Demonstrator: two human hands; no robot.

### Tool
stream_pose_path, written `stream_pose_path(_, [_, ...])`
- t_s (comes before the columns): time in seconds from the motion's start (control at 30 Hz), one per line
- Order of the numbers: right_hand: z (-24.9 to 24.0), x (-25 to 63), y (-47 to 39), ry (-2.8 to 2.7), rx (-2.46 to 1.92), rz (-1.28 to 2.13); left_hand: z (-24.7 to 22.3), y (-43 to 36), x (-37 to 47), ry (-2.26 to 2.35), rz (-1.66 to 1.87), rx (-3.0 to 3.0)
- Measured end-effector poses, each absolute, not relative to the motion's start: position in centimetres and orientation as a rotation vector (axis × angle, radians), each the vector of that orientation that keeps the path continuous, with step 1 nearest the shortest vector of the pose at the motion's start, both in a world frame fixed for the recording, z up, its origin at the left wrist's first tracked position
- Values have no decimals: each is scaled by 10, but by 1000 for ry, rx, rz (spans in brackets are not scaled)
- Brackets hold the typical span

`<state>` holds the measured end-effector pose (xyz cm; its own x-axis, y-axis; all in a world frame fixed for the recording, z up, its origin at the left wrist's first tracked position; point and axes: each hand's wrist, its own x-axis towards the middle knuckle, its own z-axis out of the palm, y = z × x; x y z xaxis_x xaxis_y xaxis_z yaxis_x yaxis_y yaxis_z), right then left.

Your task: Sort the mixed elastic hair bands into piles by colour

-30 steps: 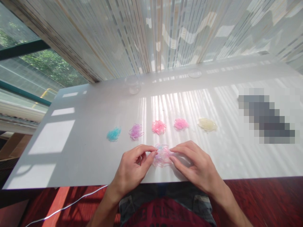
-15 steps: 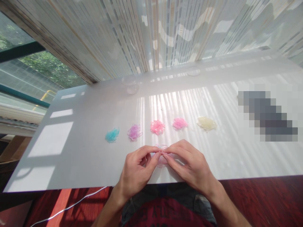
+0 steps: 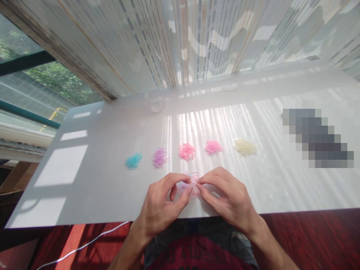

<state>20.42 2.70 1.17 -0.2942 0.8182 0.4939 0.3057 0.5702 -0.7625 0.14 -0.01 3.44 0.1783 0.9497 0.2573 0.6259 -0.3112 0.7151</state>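
Note:
A mixed heap of thin, pale rubber bands (image 3: 194,192), pink, lilac and bluish, lies near the table's front edge, partly behind my fingers. My left hand (image 3: 168,197) is at its left side, thumb and forefinger apart with nothing between them. From the right, my right hand (image 3: 225,191) pinches over the heap, apparently on a small rubber band that the fingertips mostly cover. Beyond my hands lies a row of sorted rubber bands: a teal pile (image 3: 133,161), a purple pile (image 3: 160,157), a coral pile (image 3: 187,151), a pink pile (image 3: 213,147) and a pale yellow pile (image 3: 245,147).
Clear round dishes or lids (image 3: 158,105) sit at the back of the white table (image 3: 98,150), with another clear disc (image 3: 229,85) farther right. A pixelated dark object (image 3: 317,138) is on the right. Striped curtains (image 3: 182,41) hang behind. A white cable (image 3: 90,240) runs below.
My left thumb and forefinger have parted from their pinch and drawn slightly left. The right fingertips have shifted a little to the right. The sorted piles look unchanged.

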Motion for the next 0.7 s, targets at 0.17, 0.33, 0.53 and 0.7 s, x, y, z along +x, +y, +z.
stream_pose_path(0.17, [12, 205, 27, -1859, -905, 670, 33, 1, -2, 1390, 995, 2040])
stream_pose_path(0.33, [12, 207, 27, -1879, -916, 657, 34, 1, -1, 1381, 1004, 2073])
stream_pose_path(0.53, [12, 208, 27, -1870, -904, 638, 31, 1, -2, 1344, 996, 2075])
stream_pose_path(0.7, [11, 209, 27, -1857, -920, 649, 28, 1, -4, 1380, 970, 2051])
